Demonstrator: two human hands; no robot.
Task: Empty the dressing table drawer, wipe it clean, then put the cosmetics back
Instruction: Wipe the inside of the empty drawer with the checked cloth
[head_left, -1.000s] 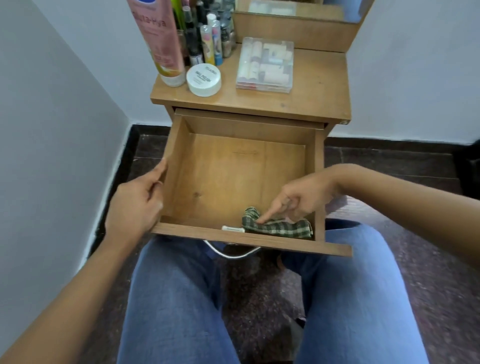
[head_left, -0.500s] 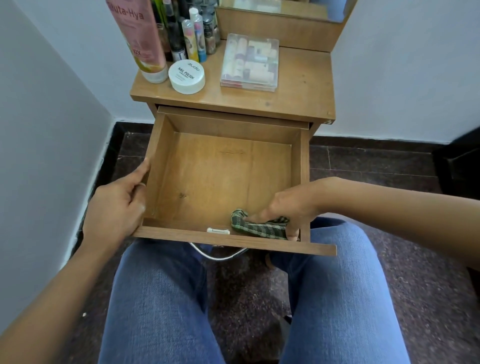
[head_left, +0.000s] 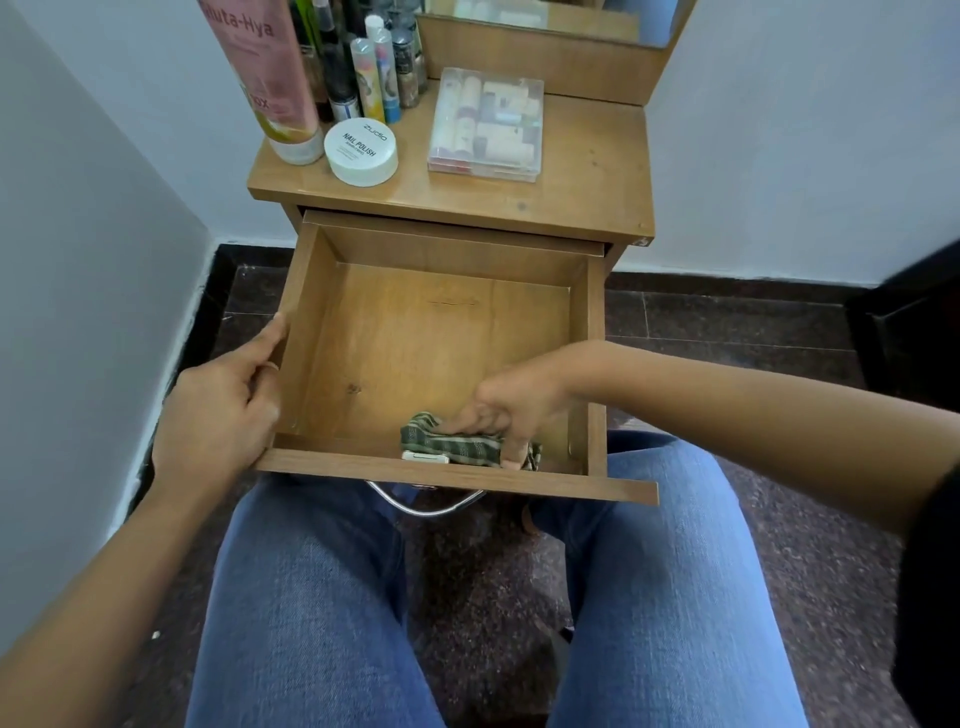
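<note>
Cosmetics (head_left: 485, 124) wait on the table (head_left: 587, 176); our left hand (head_left: 218, 415) grips the emptied drawer (head_left: 571, 486) by its wall to steady it while our right hand (head_left: 514, 410), fingers (head_left: 480, 422) curled, clutches the cloth (head_left: 441, 446) down near its front.

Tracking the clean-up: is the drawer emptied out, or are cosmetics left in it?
Emptied. The drawer shows bare wood and the checked cloth under the right hand; the cosmetics stand on the tabletop.
</note>
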